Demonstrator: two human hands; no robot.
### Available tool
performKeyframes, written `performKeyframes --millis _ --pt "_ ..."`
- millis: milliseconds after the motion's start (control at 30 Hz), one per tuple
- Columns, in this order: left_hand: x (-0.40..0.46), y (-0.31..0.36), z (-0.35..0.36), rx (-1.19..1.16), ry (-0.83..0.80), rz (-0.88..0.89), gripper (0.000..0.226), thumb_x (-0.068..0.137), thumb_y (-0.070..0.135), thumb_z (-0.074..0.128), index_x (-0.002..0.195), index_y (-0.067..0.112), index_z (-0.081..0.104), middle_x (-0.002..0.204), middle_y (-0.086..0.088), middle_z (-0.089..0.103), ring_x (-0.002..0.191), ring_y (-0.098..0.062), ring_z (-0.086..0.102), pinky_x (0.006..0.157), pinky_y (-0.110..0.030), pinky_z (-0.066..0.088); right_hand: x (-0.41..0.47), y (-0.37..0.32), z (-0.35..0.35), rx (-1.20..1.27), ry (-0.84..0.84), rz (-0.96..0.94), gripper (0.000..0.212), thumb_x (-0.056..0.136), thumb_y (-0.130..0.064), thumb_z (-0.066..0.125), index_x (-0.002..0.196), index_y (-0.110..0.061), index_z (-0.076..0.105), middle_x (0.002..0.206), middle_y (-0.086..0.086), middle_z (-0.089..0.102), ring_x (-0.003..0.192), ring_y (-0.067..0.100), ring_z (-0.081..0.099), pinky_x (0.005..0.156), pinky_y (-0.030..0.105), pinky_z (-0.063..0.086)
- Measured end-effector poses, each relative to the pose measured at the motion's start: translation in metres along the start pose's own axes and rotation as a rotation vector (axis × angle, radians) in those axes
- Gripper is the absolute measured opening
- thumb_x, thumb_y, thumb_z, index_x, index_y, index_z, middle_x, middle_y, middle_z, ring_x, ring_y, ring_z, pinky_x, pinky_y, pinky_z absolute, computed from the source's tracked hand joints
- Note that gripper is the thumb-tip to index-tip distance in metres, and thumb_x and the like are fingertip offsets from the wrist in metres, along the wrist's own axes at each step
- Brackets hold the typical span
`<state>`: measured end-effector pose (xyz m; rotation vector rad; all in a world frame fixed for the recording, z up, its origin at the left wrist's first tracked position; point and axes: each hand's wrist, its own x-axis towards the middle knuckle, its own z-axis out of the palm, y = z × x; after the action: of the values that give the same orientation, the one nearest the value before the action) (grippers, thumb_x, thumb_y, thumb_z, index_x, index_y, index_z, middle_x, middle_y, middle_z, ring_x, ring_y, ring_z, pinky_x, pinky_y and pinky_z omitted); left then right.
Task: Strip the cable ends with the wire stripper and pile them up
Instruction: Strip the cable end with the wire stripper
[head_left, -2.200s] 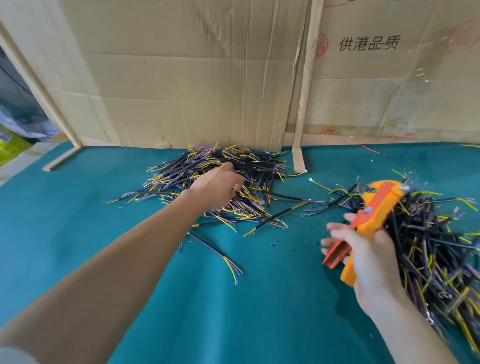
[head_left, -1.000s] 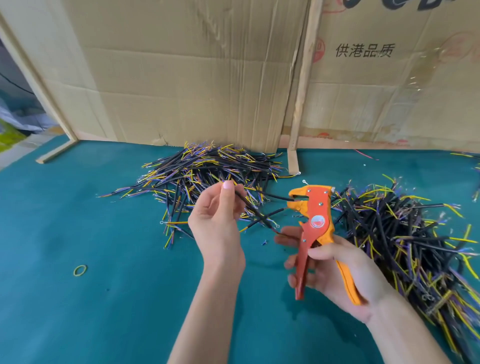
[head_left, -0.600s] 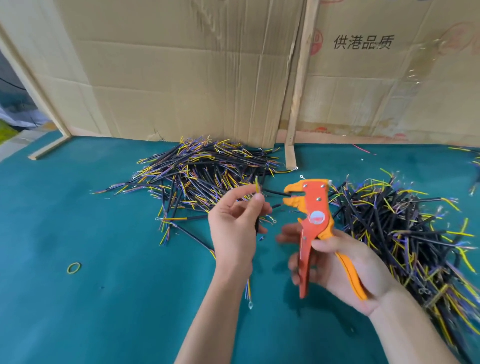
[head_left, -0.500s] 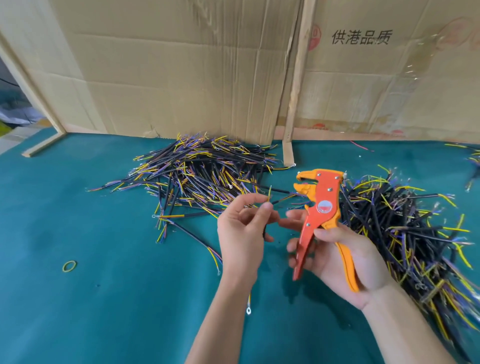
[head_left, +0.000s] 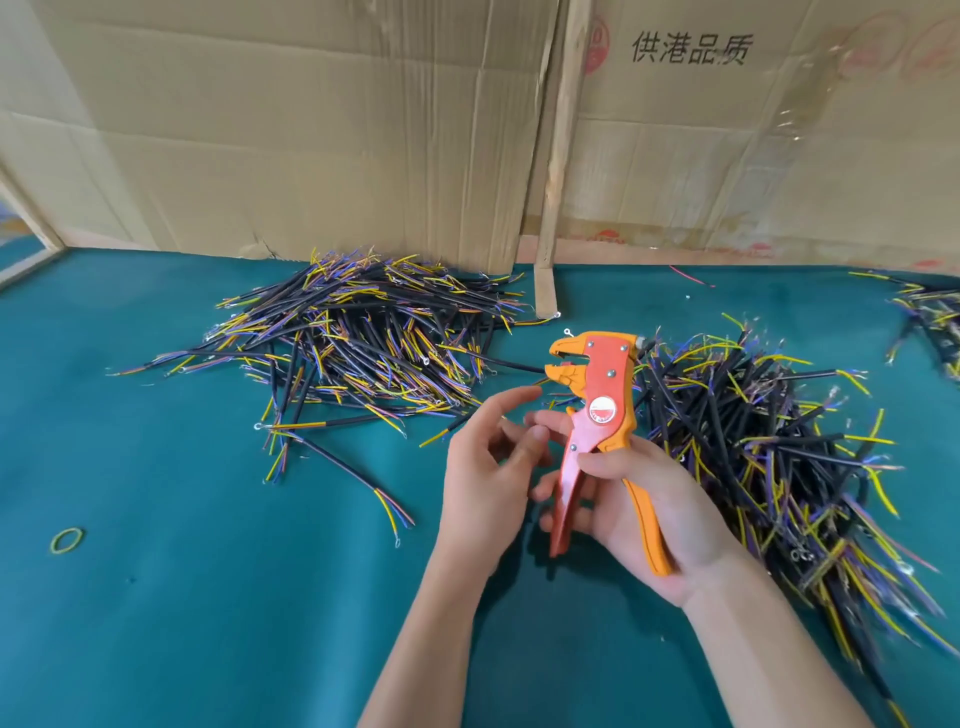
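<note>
— So what is the right hand (head_left: 639, 499) doing?

— It grips the orange wire stripper (head_left: 597, 410) by both handles, head up and mouth facing left and parted, presumably so a cable end can be fed in from the other side.

— And the left hand (head_left: 488, 462)?

— It is raised just beside the stripper's handles, fingers (head_left: 511, 397) loosely curled. A thin yellow wire tip shows past the forefinger, but whether the fingers actually pinch a cable cannot be told.

— Where are the cables?

— One heap of black cables (head_left: 358, 343) lies on the green desk (head_left: 182, 597) at the back left against the cardboard wall (head_left: 311, 130); another heap (head_left: 769, 441) sits right of the stripper. Two heaps probably keep done and undone apart, though which is which cannot be judged.

— Anything else?

— A yellow rubber band (head_left: 66, 540) lies apart on the left.
</note>
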<state>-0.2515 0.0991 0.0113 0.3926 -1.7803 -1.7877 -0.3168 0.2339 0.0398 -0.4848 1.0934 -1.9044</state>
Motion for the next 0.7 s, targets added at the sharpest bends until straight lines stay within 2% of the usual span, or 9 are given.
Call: performKeyframes --millis 100,267,400,500,567,700 --pt "0.0028 -0.0030 -0.0002 0.008 -0.028 0.005 0.029 0.100 0.006 0.059 0.113 0.030 0.070 0.072 -0.010 0.061 0.046 -0.010 0.047 0.055 -0.032 0.046 0.0006 0.0022 -0.0013 0.000 -0.005 0.000 0.056 0.076 -0.017 0.070 0.131 -0.007 0.067 0.121 0.016 0.071 0.084 0.030 0.067 0.072 0.043 0.057" --pt "0.0054 -0.0067 -0.0014 0.031 0.010 0.006 0.021 0.101 0.012 0.060 0.106 0.028 0.071 0.074 -0.010 0.068 0.046 -0.011 0.051 0.056 -0.037 0.047 0.0033 0.0074 -0.0043 0.009 0.015 0.002 0.060 0.074 -0.016 0.071 0.134 -0.009 0.066 0.127 0.019 0.067 0.084 0.032 0.066 0.072 0.045 0.056" --pt "0.0066 -0.0062 -0.0022 0.021 0.072 -0.014 0.020 0.100 0.007 0.060 0.107 0.022 0.071 0.071 -0.007 0.068 0.055 -0.012 0.059 0.053 -0.026 0.049 0.0041 0.0087 -0.0047 0.013 0.020 0.007 0.061 0.074 -0.017 0.071 0.134 -0.009 0.066 0.125 0.022 0.066 0.085 0.032 0.067 0.072 0.046 0.056" --pt "0.0059 -0.0041 -0.0032 -0.022 0.044 -0.056 0.024 0.101 0.007 0.059 0.112 0.024 0.070 0.064 0.001 0.062 0.048 -0.013 0.051 0.046 -0.024 0.046 0.0039 0.0083 -0.0052 -0.004 0.032 0.015 0.061 0.074 -0.017 0.072 0.134 -0.009 0.066 0.114 0.024 0.065 0.085 0.032 0.066 0.072 0.046 0.056" --pt "0.0054 -0.0027 -0.0040 -0.039 0.016 -0.065 0.030 0.102 0.006 0.056 0.116 0.028 0.070 0.066 0.000 0.060 0.048 -0.015 0.050 0.046 -0.026 0.045 0.0044 0.0084 -0.0048 -0.001 0.036 0.021 0.061 0.074 -0.017 0.073 0.134 -0.008 0.066 0.109 0.026 0.063 0.085 0.032 0.065 0.072 0.046 0.056" --pt "0.0062 -0.0015 -0.0028 0.011 -0.019 -0.073 0.041 0.105 0.005 0.048 0.114 0.037 0.073 0.067 0.004 0.056 0.050 -0.013 0.047 0.047 -0.026 0.044 0.0048 0.0087 -0.0022 0.002 0.040 0.018 0.061 0.073 -0.016 0.073 0.133 -0.007 0.067 0.109 0.029 0.060 0.083 0.033 0.064 0.071 0.046 0.055"
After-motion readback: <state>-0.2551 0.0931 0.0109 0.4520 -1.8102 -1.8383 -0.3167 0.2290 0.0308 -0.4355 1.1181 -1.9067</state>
